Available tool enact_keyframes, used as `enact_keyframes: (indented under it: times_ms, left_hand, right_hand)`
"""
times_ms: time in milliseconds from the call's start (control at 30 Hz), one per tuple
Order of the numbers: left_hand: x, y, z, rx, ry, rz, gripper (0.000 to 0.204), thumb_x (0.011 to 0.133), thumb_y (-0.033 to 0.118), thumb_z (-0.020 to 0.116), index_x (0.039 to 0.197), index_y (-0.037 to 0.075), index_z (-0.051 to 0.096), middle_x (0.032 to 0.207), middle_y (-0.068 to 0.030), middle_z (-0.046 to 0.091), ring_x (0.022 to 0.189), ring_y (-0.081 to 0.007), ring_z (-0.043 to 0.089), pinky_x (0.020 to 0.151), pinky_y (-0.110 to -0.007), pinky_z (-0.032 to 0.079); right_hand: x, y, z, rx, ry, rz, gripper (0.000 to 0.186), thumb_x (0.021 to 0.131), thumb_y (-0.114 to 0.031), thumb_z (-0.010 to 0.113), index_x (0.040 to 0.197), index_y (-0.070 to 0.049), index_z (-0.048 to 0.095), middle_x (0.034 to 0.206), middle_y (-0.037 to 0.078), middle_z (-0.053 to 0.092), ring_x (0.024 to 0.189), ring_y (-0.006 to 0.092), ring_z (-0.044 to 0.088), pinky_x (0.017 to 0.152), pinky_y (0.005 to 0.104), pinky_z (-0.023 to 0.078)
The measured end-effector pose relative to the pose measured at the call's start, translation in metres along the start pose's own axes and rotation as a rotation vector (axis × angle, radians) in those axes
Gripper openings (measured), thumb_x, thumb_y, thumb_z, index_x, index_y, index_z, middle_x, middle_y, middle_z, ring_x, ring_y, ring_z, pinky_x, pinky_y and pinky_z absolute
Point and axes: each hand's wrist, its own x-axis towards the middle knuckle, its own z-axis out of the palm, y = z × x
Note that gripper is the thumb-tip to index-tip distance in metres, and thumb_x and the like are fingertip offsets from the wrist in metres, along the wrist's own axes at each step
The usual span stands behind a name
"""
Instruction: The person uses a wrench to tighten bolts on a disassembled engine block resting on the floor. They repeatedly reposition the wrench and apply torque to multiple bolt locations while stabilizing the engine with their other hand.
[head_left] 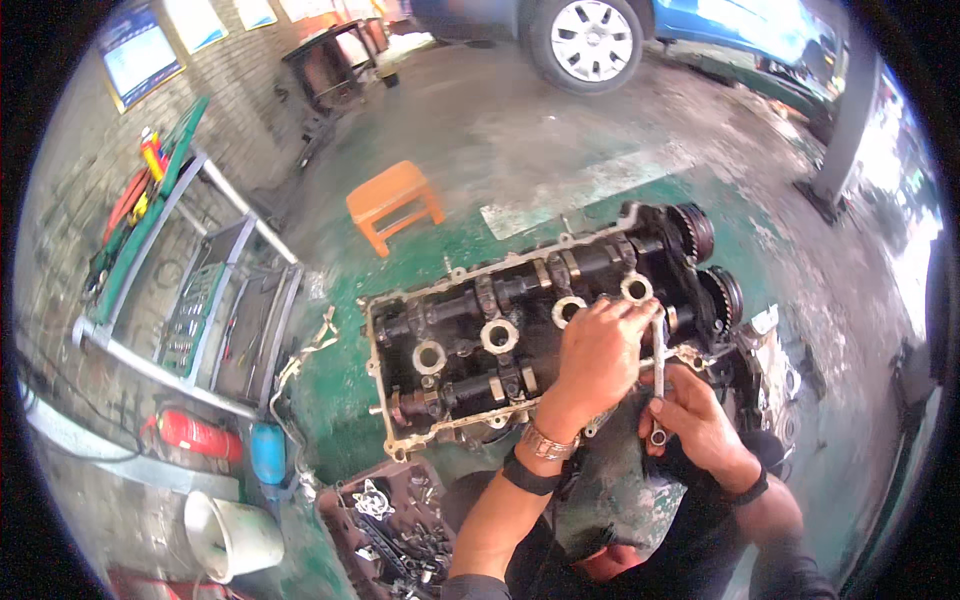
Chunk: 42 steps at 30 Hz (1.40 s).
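Note:
A dark engine cylinder head (465, 355) with a pale rim, round light-coloured rings and two toothed wheels at its right end lies in front of me. Over its near right part reaches my left hand (603, 350), fingers bent together and fingertips pressed on the far end of a wrench (658, 370). What that end sits on is hidden by the fingers. The wrench's ring end points toward me, and my right hand (695, 410) is closed around the handle near that end, just off the near edge of the head.
Below left stands a brown crate (350, 520) of loose metal parts. To the left are a tool cart (245, 210), a red fire extinguisher (200, 436), a blue bottle (268, 455) and a white bucket (250, 540). An orange stool (390, 190) and blue car (480, 18) are beyond.

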Motion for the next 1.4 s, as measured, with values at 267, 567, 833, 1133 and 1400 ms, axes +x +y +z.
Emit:
enact_keyframes:
  times_ms: [267, 567, 833, 1133, 1400]
  left_hand:
    - [0.000, -0.002, 0.002, -0.009, 0.015, 0.030, 0.035, 0.086, 0.006, 0.061, 0.119, 0.003, 0.068, 0.103, -0.0136, 0.070, 0.091, -0.0326, 0.064, 0.080, -0.043, 0.051]
    - [0.003, 0.001, 0.001, 0.021, 0.010, 0.006, 0.035, 0.085, 0.004, 0.063, 0.120, 0.001, 0.067, 0.105, -0.0166, 0.070, 0.094, -0.0344, 0.065, 0.083, -0.042, 0.051]
    - [0.002, 0.002, 0.002, 0.038, -0.016, 0.003, 0.035, 0.086, 0.003, 0.063, 0.121, 0.003, 0.067, 0.106, -0.0148, 0.070, 0.094, -0.0328, 0.065, 0.082, -0.041, 0.051]
    - [0.002, 0.000, 0.003, 0.009, -0.030, 0.000, 0.037, 0.086, 0.002, 0.063, 0.122, 0.005, 0.067, 0.106, -0.0141, 0.070, 0.094, -0.0321, 0.065, 0.082, -0.040, 0.051]
    - [0.003, 0.002, 0.002, 0.015, -0.048, 0.006, 0.039, 0.085, 0.002, 0.063, 0.124, 0.007, 0.068, 0.104, -0.0113, 0.071, 0.091, -0.0304, 0.064, 0.081, -0.040, 0.051]
  right_hand:
    - [-0.013, -0.006, -0.043, -0.265, 0.125, -0.157, 0.030, 0.100, -0.008, 0.051, 0.130, 0.000, 0.049, 0.076, 0.004, 0.065, 0.063, 0.0082, 0.059, 0.057, 0.0232, 0.047]
    - [-0.010, -0.006, -0.085, -0.330, 0.308, -0.281, 0.019, 0.103, -0.013, 0.049, 0.111, 0.000, 0.061, 0.072, 0.000, 0.060, 0.050, 0.0019, 0.044, 0.045, 0.0184, 0.034]
    - [-0.005, -0.007, -0.081, -0.201, 0.236, -0.218, 0.019, 0.102, -0.013, 0.051, 0.109, 0.001, 0.062, 0.069, -0.001, 0.058, 0.049, 0.0013, 0.044, 0.044, 0.0177, 0.033]
    - [-0.005, -0.018, -0.077, -0.225, 0.312, -0.173, 0.019, 0.095, -0.012, 0.055, 0.104, 0.001, 0.065, 0.081, 0.008, 0.066, 0.076, 0.0151, 0.064, 0.068, 0.0311, 0.052]
    - [0.000, -0.016, -0.077, -0.251, 0.315, -0.184, 0.019, 0.099, -0.009, 0.053, 0.110, -0.001, 0.065, 0.078, 0.001, 0.066, 0.052, 0.0033, 0.047, 0.046, 0.0199, 0.037]
